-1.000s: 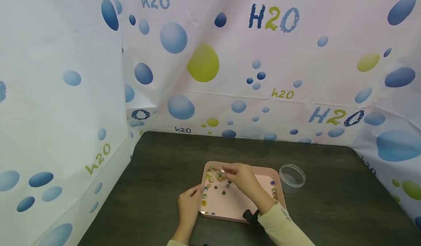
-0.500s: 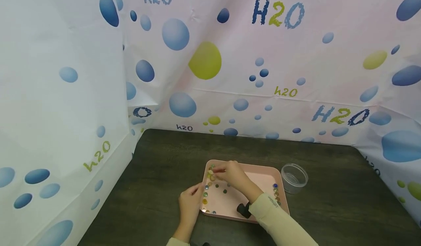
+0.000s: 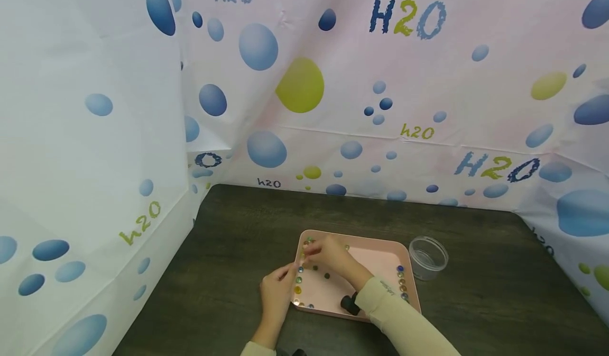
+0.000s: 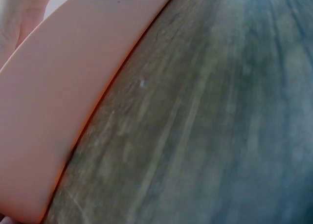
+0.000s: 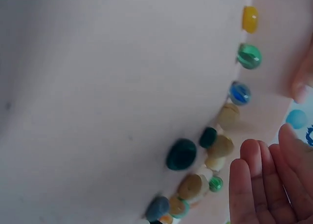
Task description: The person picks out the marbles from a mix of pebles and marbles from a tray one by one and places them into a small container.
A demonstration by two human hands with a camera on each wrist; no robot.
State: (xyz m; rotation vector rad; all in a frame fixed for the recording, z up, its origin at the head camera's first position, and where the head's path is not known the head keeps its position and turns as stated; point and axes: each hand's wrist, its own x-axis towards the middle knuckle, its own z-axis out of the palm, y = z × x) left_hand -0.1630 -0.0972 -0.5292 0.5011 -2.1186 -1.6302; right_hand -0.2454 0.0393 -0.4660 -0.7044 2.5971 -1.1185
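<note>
The left hand (image 3: 276, 292) pinches the rim of the pink tray (image 3: 357, 288), at the tray's left side; the right hand (image 3: 333, 255) hangs over the tray's far left part, fingers toward that same side; the right wrist view hides whatever may sit between its thumb and forefinger, so I cannot tell whether that grip is released or grasping a piece; the small pieces lie inside the tray, where a yellow marble (image 5: 250, 19), a green marble (image 5: 249, 56) and a blue marble (image 5: 240, 93) line its left wall, tan stones (image 5: 221, 147) cluster farther along, and a dark green stone (image 5: 181, 154) lies just inward of them; a clear container (image 3: 428, 258) stands on the bench (image 3: 238, 229) just beyond the tray's right wall

The marbles look hard, light and slick, apt to roll or shoot out under an off-centre squeeze; best taken across the widest part with soft fingertips, using the tray's wall as a backstop; the tan and dark green stones look flatter and duller, so they should roll less and suit a pinch on opposite edges; none seems fragile; the tray itself looks stiff and light, likely to slide if bumped, and its rim is the sensible place to steady it
</note>
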